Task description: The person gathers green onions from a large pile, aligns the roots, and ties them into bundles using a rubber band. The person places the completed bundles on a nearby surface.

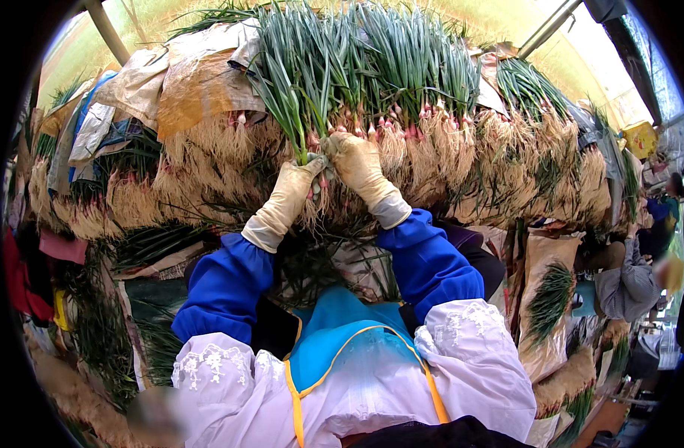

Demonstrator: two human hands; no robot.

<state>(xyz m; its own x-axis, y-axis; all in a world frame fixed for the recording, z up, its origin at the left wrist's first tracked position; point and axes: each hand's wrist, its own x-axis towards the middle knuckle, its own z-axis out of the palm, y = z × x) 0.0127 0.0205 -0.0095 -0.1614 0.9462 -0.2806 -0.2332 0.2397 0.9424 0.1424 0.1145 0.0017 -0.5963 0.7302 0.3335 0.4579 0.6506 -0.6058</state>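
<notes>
My left hand (297,185), in a cream rubber glove, is closed around a small bunch of green scallions (298,126). Pale pink bulbs and stringy roots hang below that grip. Beside it, my gloved right hand (350,159) has its fingers curled in at the bunch, close to the left fingertips. What sits inside the right fingers is hidden. Just beyond both hands, a thick row of rooted scallions (409,61) lies on the heap, leaves pointing away and roots (431,151) hanging towards me.
Woven sacks (196,84) cover the heap's left part. Cut leaves (89,319) litter the ground at left. A scallion bundle (550,302) lies on a paper-like sack (535,358) at right. A person (627,280) sits farther right, and a yellow container (640,140) stands behind.
</notes>
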